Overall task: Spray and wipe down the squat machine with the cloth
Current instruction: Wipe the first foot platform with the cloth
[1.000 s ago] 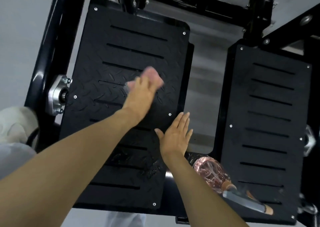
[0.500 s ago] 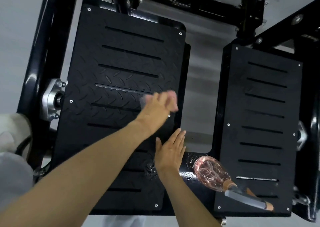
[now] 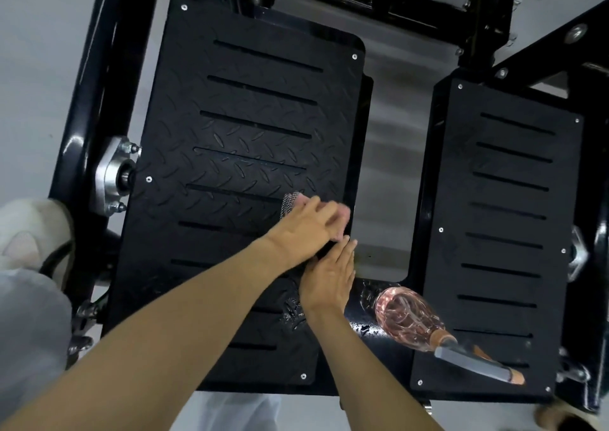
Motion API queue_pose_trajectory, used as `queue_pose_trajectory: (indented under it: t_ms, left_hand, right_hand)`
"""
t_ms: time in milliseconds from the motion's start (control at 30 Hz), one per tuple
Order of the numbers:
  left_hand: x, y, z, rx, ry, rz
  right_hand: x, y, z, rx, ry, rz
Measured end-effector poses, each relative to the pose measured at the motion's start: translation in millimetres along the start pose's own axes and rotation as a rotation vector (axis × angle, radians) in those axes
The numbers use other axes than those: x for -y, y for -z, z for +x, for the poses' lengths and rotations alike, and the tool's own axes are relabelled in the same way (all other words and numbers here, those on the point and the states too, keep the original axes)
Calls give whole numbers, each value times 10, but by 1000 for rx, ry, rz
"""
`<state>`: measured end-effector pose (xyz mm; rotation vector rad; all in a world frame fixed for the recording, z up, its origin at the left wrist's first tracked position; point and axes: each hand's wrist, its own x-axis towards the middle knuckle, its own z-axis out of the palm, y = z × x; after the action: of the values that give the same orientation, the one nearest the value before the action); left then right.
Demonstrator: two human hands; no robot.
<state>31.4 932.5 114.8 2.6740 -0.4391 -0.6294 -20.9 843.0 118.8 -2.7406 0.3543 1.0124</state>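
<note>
Cloth [image 3: 291,204] sits under the left hand [image 3: 304,224] just below mid-frame, at the right edge of the left footplate [image 3: 250,107] of the squat machine [image 3: 95,101]. A grey mesh corner shows left of the knuckles and a pink fold shows past the fingertips. That grip looks open. The fingers lie fairly flat over the cloth and press it to the plate rather than pinching it, though blur hides the thumb. A flat palm probably suits the ribbed, slotted tread, since it spreads pressure across the ridges.

Just below it, the right hand [image 3: 329,277] rests with straight fingers on the same plate's lower right part, holding nothing. It is likely there as a brace. Wet droplets glisten beside its wrist and on the crossbar [image 3: 365,302], so this corner has probably been sprayed.

The spray bottle [image 3: 412,320] lies on its side at lower right, across the crossbar and the near corner of the right footplate [image 3: 504,219]. It is near the right hand and out of the wiping path.

Past the cloth, the plate ends at a drop to the gap between the footplates. Open tread lies to the left and above.
</note>
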Motion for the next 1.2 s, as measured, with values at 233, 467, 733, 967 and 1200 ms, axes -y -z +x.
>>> queue_pose_trajectory:
  t_ms: [233, 467, 733, 967, 1200]
  left_hand:
    - [617, 28, -200, -100, 258, 236]
    - [113, -88, -274, 13, -43, -15]
    - [917, 6, -740, -212, 284, 153]
    - [280, -129, -593, -20, 235, -144]
    - [678, -76, -1037, 17, 157, 237]
  right_hand:
    - [11, 3, 1, -2, 1, -15]
    - [22, -29, -9, 3, -19, -17]
    - [105, -67, -6, -16, -33, -31]
    - [94, -92, 11, -4, -30, -29]
    - [53, -142, -43, -110, 76, -70]
